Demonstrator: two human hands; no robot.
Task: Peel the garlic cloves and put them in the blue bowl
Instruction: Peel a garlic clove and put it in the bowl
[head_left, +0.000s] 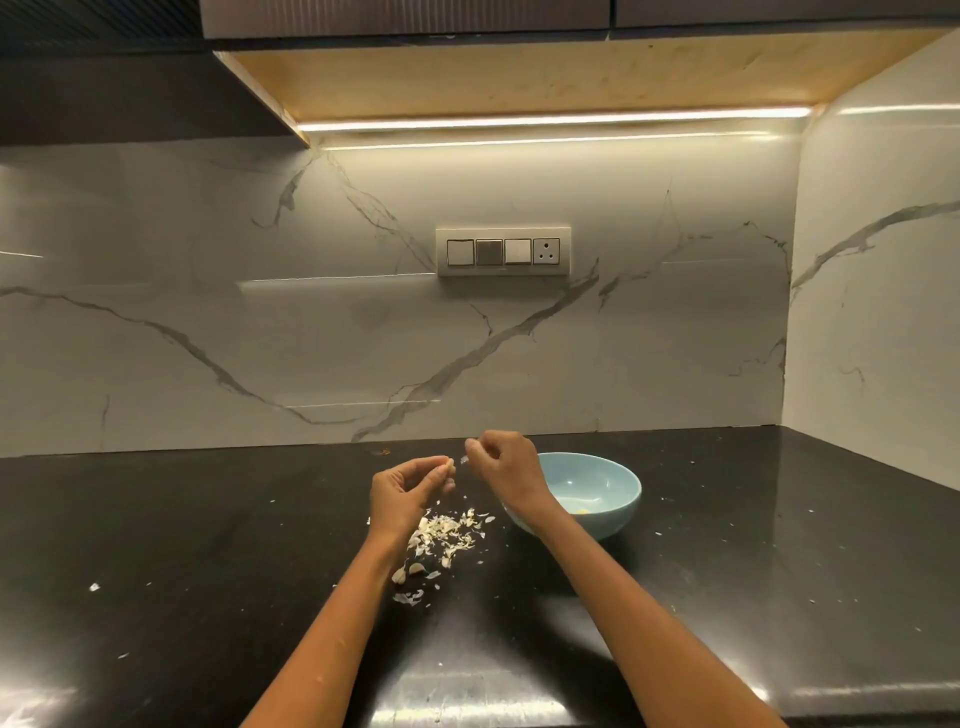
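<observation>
My left hand (402, 491) pinches a pale garlic clove (445, 464) between thumb and fingertips above the black counter. Just to its right, my right hand (506, 465) has its fingers curled and pinches a thin scrap of skin (464, 459) close to the clove. The blue bowl (618, 480) stands right behind my right wrist, which hides its left rim; something small and yellowish lies at its bottom (584, 512). A heap of peeled skins (449, 532) lies under my hands. Two unpeeled cloves (408, 571) lie at the heap's near end beside my left forearm.
The black counter (208, 571) runs to a marble wall behind and a marble side wall at the right. Small flecks of skin are scattered over it. A switch plate (503, 252) sits on the back wall.
</observation>
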